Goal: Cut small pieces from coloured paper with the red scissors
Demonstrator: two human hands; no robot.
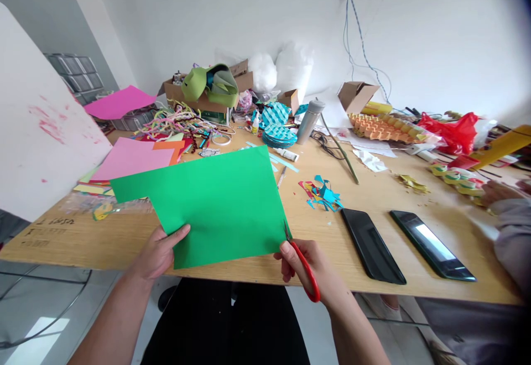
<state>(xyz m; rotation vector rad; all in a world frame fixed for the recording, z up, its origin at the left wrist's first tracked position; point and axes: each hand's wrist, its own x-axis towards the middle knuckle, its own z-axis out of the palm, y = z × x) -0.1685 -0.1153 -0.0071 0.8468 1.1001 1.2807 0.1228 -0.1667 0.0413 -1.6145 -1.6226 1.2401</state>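
A large sheet of green paper [224, 204] with a piece cut out of its lower left side is held up over the table's front edge. My left hand [160, 251] grips its lower left part, thumb on top and the other fingers behind. Scissors [309, 276] with red handles are in my right hand [305, 260], their blades pointing up along the sheet's right edge. That hand is also at the lower right corner of the sheet. Whether the blades touch the paper I cannot tell.
Paper scraps [326, 194] and two phones, one black [371, 246] and one lit by glare [431, 246], lie to the right. Pink paper [133, 160] lies left. A metal flask [310, 121] stands behind. A co-worker's sleeve [512, 232] is at far right.
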